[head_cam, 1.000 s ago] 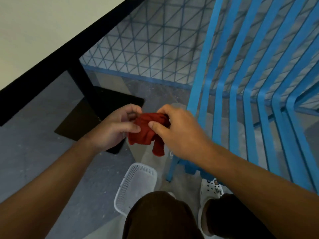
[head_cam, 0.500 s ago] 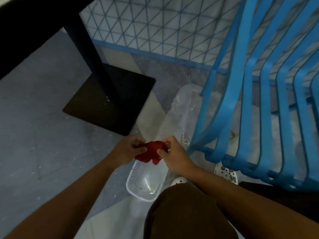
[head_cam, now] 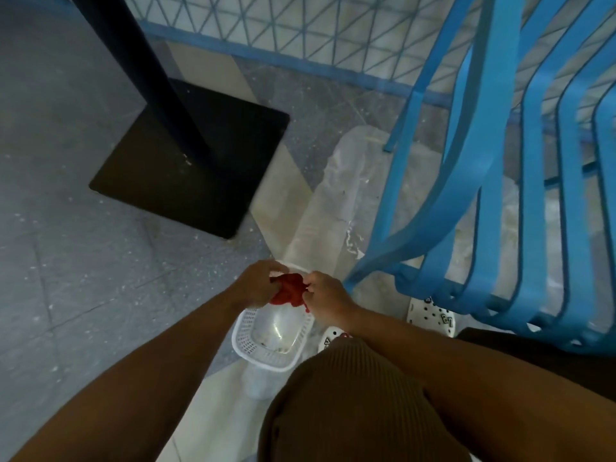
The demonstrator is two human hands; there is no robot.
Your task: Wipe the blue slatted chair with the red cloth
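Both bare forearms reach forward and down, converging on the bunched red fabric cloth (head_cam: pixel 289 293). The left hand (head_cam: pixel 256 285) grips the cloth's left side with fingers curled over it. The right hand (head_cam: pixel 325 295) pinches its right side, knuckles up. The wrists stay apart, the cloth between them.
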